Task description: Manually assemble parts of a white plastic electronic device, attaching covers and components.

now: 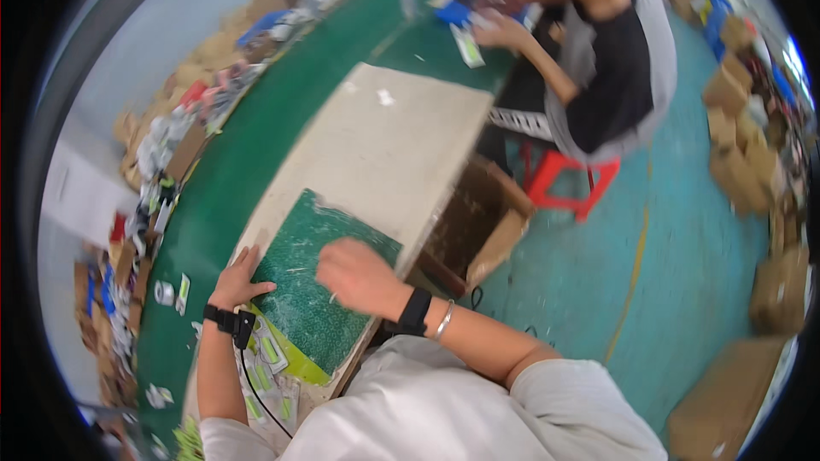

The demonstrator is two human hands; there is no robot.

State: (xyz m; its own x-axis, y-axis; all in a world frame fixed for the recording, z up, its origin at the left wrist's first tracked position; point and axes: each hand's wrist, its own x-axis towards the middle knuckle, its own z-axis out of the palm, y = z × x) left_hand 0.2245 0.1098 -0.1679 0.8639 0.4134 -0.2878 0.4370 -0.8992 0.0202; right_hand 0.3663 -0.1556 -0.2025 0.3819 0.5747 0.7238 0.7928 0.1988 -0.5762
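A speckled green mat [295,248] lies on the pale board in front of me, with whitish marks scattered over it. My left hand [242,282] rests at the mat's left edge, fingers and thumb spread apart. Over the mat's right half, my right hand [363,277] is closed with its fingers curled under and slightly blurred; whatever it may hold is hidden. A yellow-green sheet [303,365] shows from beneath the mat's near edge. Several clear packages with light green items [266,358] lie beside my left wrist.
The pale board [376,145] sits on a long green table [286,111]. Across it, a co-worker [628,51] sits on a red stool [568,183], hands raised near a package. An open cardboard box [491,218] stands right of the board. Cartons and bags line both walls.
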